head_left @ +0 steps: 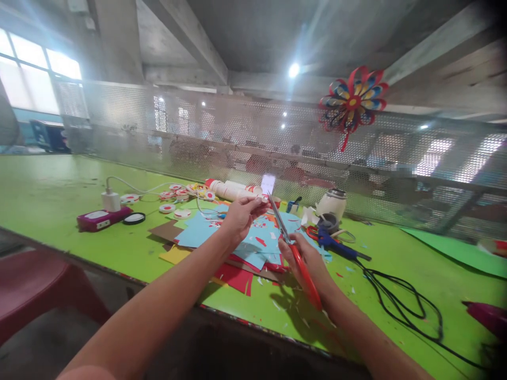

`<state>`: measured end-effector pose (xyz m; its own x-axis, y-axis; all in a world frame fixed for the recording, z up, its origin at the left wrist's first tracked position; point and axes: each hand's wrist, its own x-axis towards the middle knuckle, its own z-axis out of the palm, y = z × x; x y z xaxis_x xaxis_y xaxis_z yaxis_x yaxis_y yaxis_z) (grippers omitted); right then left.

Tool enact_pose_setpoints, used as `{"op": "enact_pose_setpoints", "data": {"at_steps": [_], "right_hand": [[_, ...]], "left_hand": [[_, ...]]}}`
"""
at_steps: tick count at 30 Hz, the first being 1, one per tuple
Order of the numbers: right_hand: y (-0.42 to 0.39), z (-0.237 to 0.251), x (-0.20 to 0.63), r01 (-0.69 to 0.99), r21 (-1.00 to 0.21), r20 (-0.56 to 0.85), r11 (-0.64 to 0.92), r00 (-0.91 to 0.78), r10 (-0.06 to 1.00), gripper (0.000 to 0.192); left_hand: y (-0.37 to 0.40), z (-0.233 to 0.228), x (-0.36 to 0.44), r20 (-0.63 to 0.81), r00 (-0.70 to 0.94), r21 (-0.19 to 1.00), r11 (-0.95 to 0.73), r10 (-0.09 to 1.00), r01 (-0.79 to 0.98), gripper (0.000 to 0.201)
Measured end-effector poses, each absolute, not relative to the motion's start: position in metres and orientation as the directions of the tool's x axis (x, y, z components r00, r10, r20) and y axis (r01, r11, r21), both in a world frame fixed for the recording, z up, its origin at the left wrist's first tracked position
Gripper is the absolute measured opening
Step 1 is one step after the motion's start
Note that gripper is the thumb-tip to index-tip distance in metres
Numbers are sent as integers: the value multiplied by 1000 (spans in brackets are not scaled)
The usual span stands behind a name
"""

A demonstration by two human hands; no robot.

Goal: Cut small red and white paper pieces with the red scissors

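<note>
From the head view, the person's left hand (pixel 241 214) was raised over the green tabletop (pixel 59 195), its fingers (pixel 259 201) pinching a small pale slip of paper (pixel 268 184) by its lower edge. The right hand (pixel 304 258) gripped red-handled scissors (pixel 295 248), fingers closed around the handles, the blades pointing up and away so that the tip met the foot of the slip. Whether the blades were parted or closed was hard to make out.

By the look of it the cutting was well along but not finished. Under both hands lay a heap of blue, red, brown and yellow paper sheets (pixel 206 232), and red and white snippets (pixel 301 316) were scattered on the near tabletop. To the far left of the heap lay a row of small red-and-white paper discs (pixel 174 203), seemingly made already. The slip between the fingers was uncut as far as could be seen.

As for containers, a white jar (pixel 332 203) stood beyond the heap on the right; its contents could not be seen. Near it lay a blue glue gun (pixel 336 245) with a black cord (pixel 400 301) trailing right. A white charger (pixel 111 200) stood by a magenta box (pixel 101 218) on the left. A paper pinwheel (pixel 352 103) hung on the mesh screen (pixel 198 137) behind.
</note>
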<state>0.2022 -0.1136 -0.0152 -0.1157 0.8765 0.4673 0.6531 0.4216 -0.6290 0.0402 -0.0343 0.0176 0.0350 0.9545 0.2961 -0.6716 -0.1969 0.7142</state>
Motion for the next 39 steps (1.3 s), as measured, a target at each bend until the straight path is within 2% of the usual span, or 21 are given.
{"op": "enact_pose_setpoints", "data": {"at_steps": [6, 24, 31, 39], "right_hand": [[-117, -15, 200, 663, -607, 493, 438, -118, 862, 33], [-119, -14, 203, 625, -630, 474, 462, -163, 866, 32], [-118, -15, 203, 649, -611, 460, 453, -174, 871, 37], [-117, -18, 204, 622, -622, 472, 476, -189, 861, 29]], "left_hand": [[-35, 15, 43, 342, 67, 682, -198, 937, -704, 5], [-42, 19, 44, 378, 55, 690, -241, 924, -683, 7], [-39, 18, 44, 395, 22, 680, -276, 918, -679, 9], [-41, 20, 44, 407, 17, 679, -291, 913, -674, 7]]}}
